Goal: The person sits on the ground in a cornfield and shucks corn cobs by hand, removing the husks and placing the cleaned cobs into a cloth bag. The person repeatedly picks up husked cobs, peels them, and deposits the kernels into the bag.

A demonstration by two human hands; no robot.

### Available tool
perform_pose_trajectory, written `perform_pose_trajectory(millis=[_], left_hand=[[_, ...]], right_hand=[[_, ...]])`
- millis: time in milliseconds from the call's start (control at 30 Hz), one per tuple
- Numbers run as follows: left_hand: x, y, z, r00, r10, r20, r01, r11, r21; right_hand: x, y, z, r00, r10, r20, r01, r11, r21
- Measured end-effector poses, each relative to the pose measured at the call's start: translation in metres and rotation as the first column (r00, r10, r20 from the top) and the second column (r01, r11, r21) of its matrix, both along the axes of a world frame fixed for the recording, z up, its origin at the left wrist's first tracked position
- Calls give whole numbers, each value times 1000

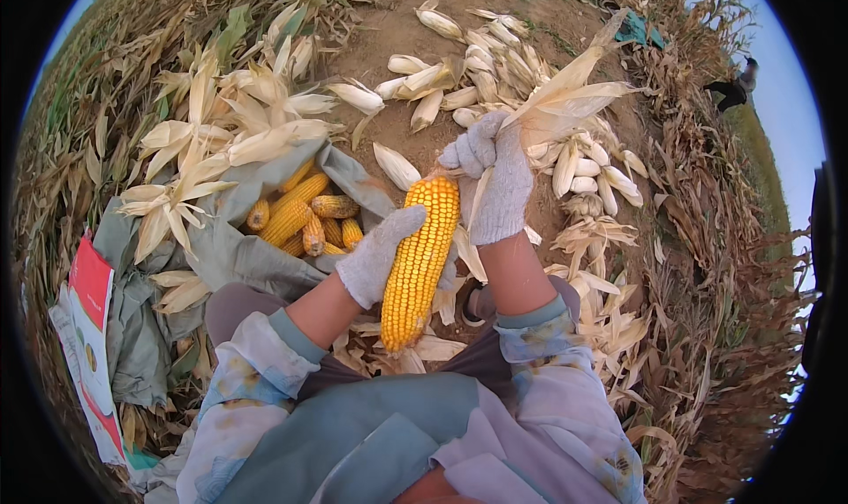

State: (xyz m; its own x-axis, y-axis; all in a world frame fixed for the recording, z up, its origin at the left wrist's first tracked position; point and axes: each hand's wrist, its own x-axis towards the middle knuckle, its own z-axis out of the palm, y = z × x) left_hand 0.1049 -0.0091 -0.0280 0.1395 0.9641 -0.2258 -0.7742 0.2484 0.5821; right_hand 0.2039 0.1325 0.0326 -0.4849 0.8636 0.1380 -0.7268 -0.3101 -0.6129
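A bare yellow corn cob [421,265] slants in front of me, its kernels fully exposed. My left hand [384,255], in a pale knitted glove, is wrapped around the middle of the cob. At the cob's upper end, my right hand [495,179], gloved alike, grips the dry corn husk [563,103], which fans out up and to the right. Wisps of corn silk show where husk and cob meet. To the left of my left hand, a grey-green sack [265,265] gapes around several husked corn cobs [291,219].
Unhusked ears of corn [487,67] lie heaped on bare soil ahead, with more ears [589,173] at right. Stripped husks [199,153] cover the sack's far side. A printed bag [89,345] lies left. Dry stalks [682,239] flank me; a person [737,86] is far right.
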Motion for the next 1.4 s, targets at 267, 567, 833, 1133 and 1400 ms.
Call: perform_pose_trajectory(millis=[267, 567, 833, 1133, 1400], left_hand=[[11, -11, 17, 896, -52, 441, 32, 998, 53], [-33, -27, 39, 965, -148, 216, 63, 932, 357], [-99, -33, 75, 758, 631, -168, -575, 767, 285], [-68, 0, 6, 732, 643, -224, -658, 753, 12], [-152, -29, 63, -362, 19, -932, -338, 929, 150]], right_hand=[[6, 15, 8, 630, 311, -712, -515, 853, -83], [65, 85, 11, 887, 90, -453, -149, 984, -95], [65, 62, -40, -159, -554, 817, -769, 588, 249], [-8, -18, -69, 515, 211, 831, -732, 612, 298], [-21, -16, -105, 467, 587, 661, -547, 779, -306]])
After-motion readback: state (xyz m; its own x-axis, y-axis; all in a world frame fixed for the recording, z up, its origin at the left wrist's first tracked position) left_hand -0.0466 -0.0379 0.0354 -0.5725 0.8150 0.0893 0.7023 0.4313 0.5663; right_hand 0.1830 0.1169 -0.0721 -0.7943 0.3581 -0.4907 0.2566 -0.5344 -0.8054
